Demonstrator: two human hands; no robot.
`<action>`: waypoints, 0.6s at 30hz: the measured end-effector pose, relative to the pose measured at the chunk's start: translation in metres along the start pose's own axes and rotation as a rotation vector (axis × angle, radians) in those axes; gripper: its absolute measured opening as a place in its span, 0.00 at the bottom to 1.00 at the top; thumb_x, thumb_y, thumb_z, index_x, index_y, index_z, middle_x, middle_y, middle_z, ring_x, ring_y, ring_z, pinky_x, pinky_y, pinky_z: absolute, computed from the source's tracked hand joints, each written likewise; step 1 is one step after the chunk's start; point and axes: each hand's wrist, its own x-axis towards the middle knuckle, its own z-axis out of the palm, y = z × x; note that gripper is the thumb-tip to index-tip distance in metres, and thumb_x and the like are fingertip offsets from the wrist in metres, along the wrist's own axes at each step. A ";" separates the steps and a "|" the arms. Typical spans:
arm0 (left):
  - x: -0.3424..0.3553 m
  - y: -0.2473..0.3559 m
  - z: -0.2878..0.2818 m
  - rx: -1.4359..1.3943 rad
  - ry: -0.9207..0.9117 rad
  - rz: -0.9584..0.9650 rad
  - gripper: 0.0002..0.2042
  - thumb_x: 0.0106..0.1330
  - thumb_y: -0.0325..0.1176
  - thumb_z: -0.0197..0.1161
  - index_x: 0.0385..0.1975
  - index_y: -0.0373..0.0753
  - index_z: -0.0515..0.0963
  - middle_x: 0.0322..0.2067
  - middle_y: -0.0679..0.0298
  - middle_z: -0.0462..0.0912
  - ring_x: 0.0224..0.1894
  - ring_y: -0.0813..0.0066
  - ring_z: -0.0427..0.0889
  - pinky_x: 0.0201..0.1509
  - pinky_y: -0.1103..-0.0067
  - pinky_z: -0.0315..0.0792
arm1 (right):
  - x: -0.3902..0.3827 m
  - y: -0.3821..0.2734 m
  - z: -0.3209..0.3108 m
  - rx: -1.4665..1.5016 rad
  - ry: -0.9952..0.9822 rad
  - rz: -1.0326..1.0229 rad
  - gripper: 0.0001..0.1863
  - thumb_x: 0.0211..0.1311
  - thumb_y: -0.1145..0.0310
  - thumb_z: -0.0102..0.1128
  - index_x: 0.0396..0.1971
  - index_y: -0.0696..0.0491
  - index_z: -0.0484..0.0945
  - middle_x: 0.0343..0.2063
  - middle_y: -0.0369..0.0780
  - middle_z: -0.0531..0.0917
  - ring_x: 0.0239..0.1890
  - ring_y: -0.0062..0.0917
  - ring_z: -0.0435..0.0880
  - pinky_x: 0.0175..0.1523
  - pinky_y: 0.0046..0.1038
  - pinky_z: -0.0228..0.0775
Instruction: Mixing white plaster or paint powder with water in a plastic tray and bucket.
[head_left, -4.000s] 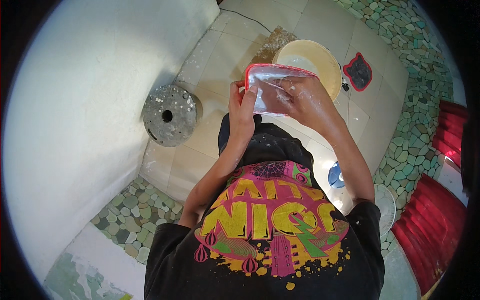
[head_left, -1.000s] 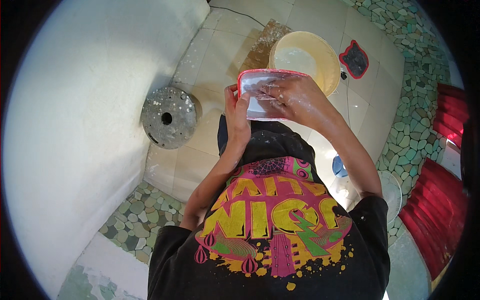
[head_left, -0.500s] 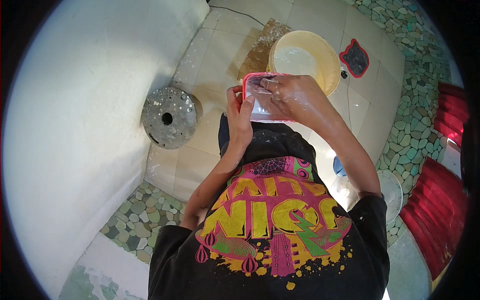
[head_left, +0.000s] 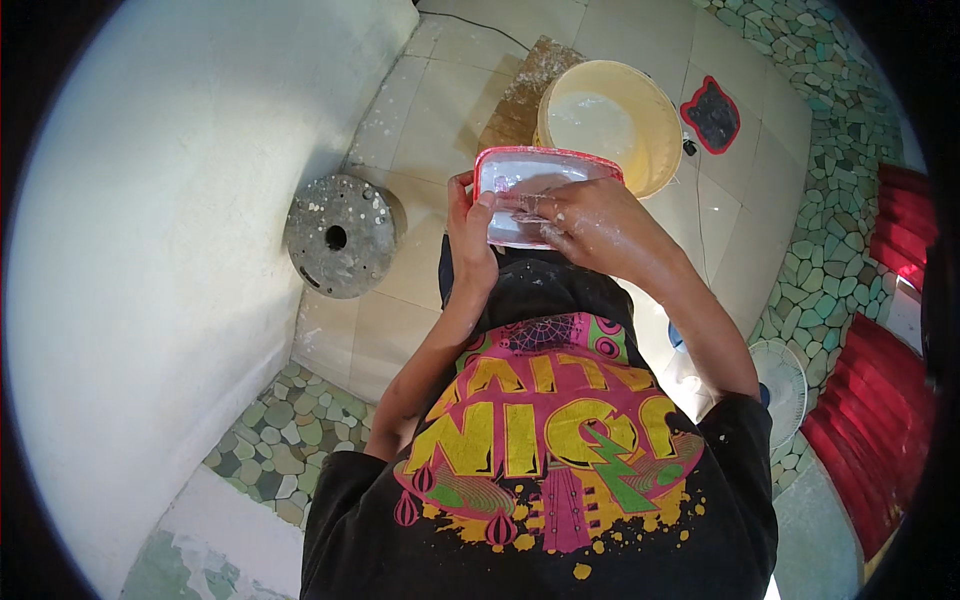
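Observation:
A shallow red-rimmed tub [head_left: 548, 152] with white liquid inside is held up in front of my body. My left hand [head_left: 472, 232] grips its left side, thumb over the rim. White-smeared fingers of my right hand [head_left: 592, 220] reach into the tub, stretched toward its left end. No tool shows in that hand; its fingertips are partly coated in white. Just beyond the tub stands a large cream bucket [head_left: 660, 130] with white liquid at its bottom.
Left of me, a grey round drum-like piece [head_left: 340, 236] with a centre hole stands by the white wall [head_left: 190, 200]. A stained wooden board [head_left: 520, 95] lies behind the bucket. Right are a red-edged dark mat [head_left: 711, 115], a cable, a fan [head_left: 785, 390] and red corrugated sheets [head_left: 870, 430].
My right hand has moved nearer to me inside the tub, uncovering its far rim. The tub has tilted and shifted slightly. My left hand keeps its hold.

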 end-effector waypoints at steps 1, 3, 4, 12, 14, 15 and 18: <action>0.000 0.000 0.000 0.007 -0.003 0.001 0.26 0.67 0.49 0.54 0.52 0.31 0.68 0.44 0.56 0.75 0.48 0.72 0.73 0.56 0.77 0.66 | -0.001 -0.001 -0.005 0.014 -0.003 0.014 0.15 0.58 0.70 0.61 0.46 0.53 0.84 0.38 0.44 0.86 0.41 0.42 0.85 0.47 0.41 0.78; 0.000 -0.001 -0.001 0.008 -0.008 -0.001 0.25 0.67 0.49 0.53 0.52 0.31 0.68 0.43 0.56 0.75 0.48 0.72 0.73 0.56 0.77 0.66 | -0.003 -0.002 -0.010 0.028 -0.004 0.029 0.16 0.58 0.70 0.61 0.46 0.53 0.84 0.39 0.44 0.86 0.41 0.42 0.85 0.48 0.41 0.78; 0.000 -0.002 -0.001 0.008 -0.012 -0.004 0.25 0.67 0.49 0.53 0.51 0.31 0.68 0.43 0.57 0.75 0.47 0.72 0.73 0.56 0.77 0.66 | -0.005 -0.001 -0.012 0.019 0.067 0.051 0.15 0.58 0.69 0.61 0.46 0.53 0.84 0.40 0.45 0.86 0.42 0.42 0.85 0.49 0.41 0.78; 0.003 -0.003 -0.003 0.010 -0.039 0.036 0.24 0.67 0.47 0.53 0.51 0.31 0.69 0.43 0.56 0.75 0.47 0.72 0.73 0.55 0.77 0.66 | -0.013 -0.012 -0.020 0.168 0.028 0.073 0.15 0.58 0.69 0.61 0.45 0.54 0.85 0.40 0.46 0.86 0.41 0.43 0.85 0.48 0.41 0.78; 0.004 -0.001 -0.002 0.005 -0.057 0.030 0.24 0.67 0.47 0.53 0.51 0.30 0.69 0.43 0.56 0.76 0.47 0.72 0.73 0.55 0.77 0.66 | -0.012 -0.013 -0.014 0.139 -0.063 0.102 0.15 0.57 0.70 0.61 0.45 0.54 0.85 0.38 0.47 0.86 0.40 0.44 0.85 0.47 0.42 0.78; 0.004 0.002 -0.001 0.054 -0.066 0.028 0.23 0.67 0.46 0.53 0.51 0.30 0.69 0.43 0.55 0.76 0.46 0.72 0.73 0.54 0.77 0.67 | -0.011 -0.012 -0.012 0.139 -0.061 0.104 0.15 0.57 0.70 0.61 0.45 0.54 0.85 0.38 0.47 0.86 0.40 0.44 0.85 0.47 0.42 0.78; 0.002 0.001 -0.001 0.096 -0.075 0.020 0.23 0.67 0.45 0.53 0.51 0.30 0.68 0.42 0.55 0.76 0.45 0.72 0.73 0.54 0.77 0.67 | -0.006 -0.004 -0.006 0.129 -0.112 0.121 0.16 0.56 0.71 0.61 0.45 0.53 0.85 0.36 0.47 0.86 0.40 0.45 0.85 0.46 0.43 0.77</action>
